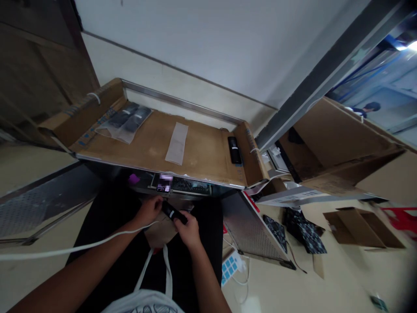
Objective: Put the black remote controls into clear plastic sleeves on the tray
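Both my hands meet in my lap below the desk edge. My left hand [149, 211] pinches one end of a small black remote-like device [172, 213], and my right hand [188, 228] grips its other end with curled fingers. A brown paper piece [160, 232] lies under them. A white cable [81, 248] runs over my left forearm.
The cardboard-covered desk [202, 156] holds a second black remote [234, 150], a long white strip [177, 142] and a plastic bag of dark items [125, 121]. A phone [163, 187] rests at the desk edge. Cardboard boxes [352, 226], patterned black packets [306, 234] and a power strip [230, 265] lie on the floor at right.
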The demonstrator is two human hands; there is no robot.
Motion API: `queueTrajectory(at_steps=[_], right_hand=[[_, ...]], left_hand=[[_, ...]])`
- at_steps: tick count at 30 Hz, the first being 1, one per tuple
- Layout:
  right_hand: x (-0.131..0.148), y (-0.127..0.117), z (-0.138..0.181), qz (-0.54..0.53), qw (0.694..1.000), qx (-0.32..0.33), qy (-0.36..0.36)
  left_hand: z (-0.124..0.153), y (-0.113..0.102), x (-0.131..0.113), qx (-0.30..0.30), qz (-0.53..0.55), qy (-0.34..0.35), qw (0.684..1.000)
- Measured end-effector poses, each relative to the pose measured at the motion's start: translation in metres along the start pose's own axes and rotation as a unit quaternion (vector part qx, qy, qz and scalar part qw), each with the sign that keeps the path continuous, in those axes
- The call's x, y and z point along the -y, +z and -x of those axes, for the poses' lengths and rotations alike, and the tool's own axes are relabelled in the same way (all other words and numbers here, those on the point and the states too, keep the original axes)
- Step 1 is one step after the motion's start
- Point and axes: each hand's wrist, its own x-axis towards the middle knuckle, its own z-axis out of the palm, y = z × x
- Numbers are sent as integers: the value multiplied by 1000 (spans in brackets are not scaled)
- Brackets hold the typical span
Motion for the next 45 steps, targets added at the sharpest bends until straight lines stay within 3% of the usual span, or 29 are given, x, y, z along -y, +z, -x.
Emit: queueTrajectory(at_steps=[8,17,21,24,28,31,33,36,40,42,45], right_hand=[[3,4,-5,-146,984,12,103],[0,7,-8,-178,977,8,113],[-5,10,-6,-115,990,26,75],[-4,8,-2,-43,998,34,8],[3,5,5,27,994,17,-108],[4,6,8,43,989,20,-137],[3,8,6,21,994,7,-107],[0,11,0,-71,997,-12,7],[-2,13,-7,-225,965,-17,130],[-3,15,-8,-246,960,-4,133],[-9,20,-7,-197,976,32,85]], left_hand=[[3,2,-2,37,-4,20,999],[3,4,2,18,45,21,999],[3,6,3,7,74,18,997],[3,5,1,-17,78,2,997],[1,0,-2,-38,64,8,997],[2,0,-3,-37,54,33,997],[3,2,-3,-25,49,47,997],[4,6,-3,-10,46,50,998],[4,7,-2,-8,53,51,997],[5,7,-3,2,61,50,997],[11,9,-9,37,83,62,994]])
